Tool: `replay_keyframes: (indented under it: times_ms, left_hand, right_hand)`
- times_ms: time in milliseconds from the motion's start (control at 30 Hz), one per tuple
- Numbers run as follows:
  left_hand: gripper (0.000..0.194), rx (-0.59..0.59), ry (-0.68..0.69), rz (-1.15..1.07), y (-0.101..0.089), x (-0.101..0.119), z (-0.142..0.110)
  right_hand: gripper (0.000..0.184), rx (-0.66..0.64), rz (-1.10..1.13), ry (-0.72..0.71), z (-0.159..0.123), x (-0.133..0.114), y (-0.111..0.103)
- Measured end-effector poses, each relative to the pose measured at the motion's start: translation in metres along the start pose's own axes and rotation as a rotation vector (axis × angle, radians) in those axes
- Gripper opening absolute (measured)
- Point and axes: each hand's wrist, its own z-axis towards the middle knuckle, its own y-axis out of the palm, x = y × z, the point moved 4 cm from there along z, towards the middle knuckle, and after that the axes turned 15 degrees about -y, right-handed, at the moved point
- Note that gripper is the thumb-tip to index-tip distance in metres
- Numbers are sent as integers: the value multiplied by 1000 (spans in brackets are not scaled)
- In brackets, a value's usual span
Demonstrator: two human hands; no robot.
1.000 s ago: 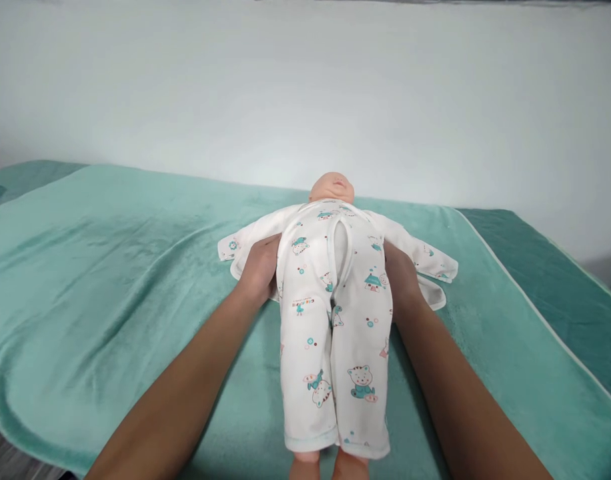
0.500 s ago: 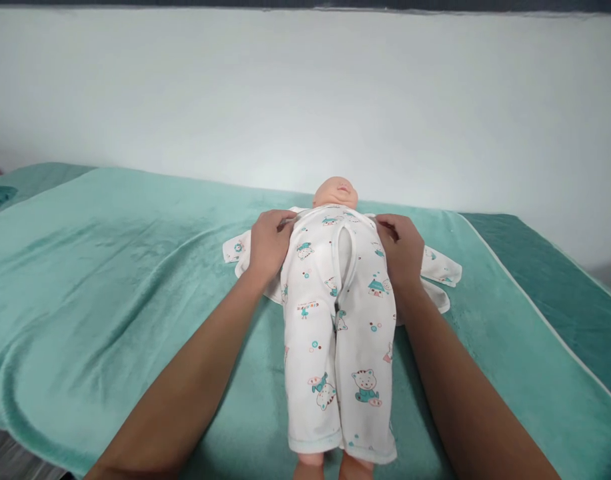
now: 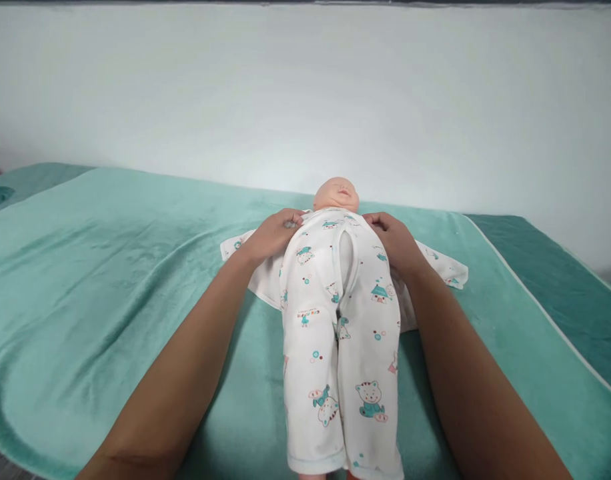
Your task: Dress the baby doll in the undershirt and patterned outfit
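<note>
A baby doll lies on its back, head towards the wall, its feet barely showing at the bottom edge. It wears white open-crotch baby trousers with a bear print, pulled up high on the chest. Beneath them, a matching white baby shirt spreads its sleeves to both sides. My left hand is closed at the trousers' upper left edge, fingers bent around the cloth. At the upper right edge, my right hand pinches the cloth likewise. The fingertips are partly hidden.
A light green plush blanket with soft creases covers the surface under the doll. Darker green cloth lies along the right side. Behind the head rises a plain white wall.
Both hands have shifted inward at the trousers' top, towards the doll's chest. The shirt flap below my right forearm has been drawn in, and its sleeve lies slightly further right.
</note>
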Motion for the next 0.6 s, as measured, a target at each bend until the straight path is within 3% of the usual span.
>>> replay_keyframes:
  times_ms: [133,333,433,500,600]
  left_hand:
    - [17,130,-24,-38,1,-5,12]
    - [16,329,-20,4,3,-14,28]
    - [11,303,19,19,6,-13,26]
    - [23,253,103,60,10,-8,22]
    - [42,205,208,177,16,-2,14]
  right_hand:
    - [22,-98,78,23,7,2,2]
    - [21,70,-162,-29,21,21,-1]
    - [18,96,-185,-61,22,23,2]
    - [11,93,-96,-125,20,18,6]
    - [19,24,-9,-248,16,7,10]
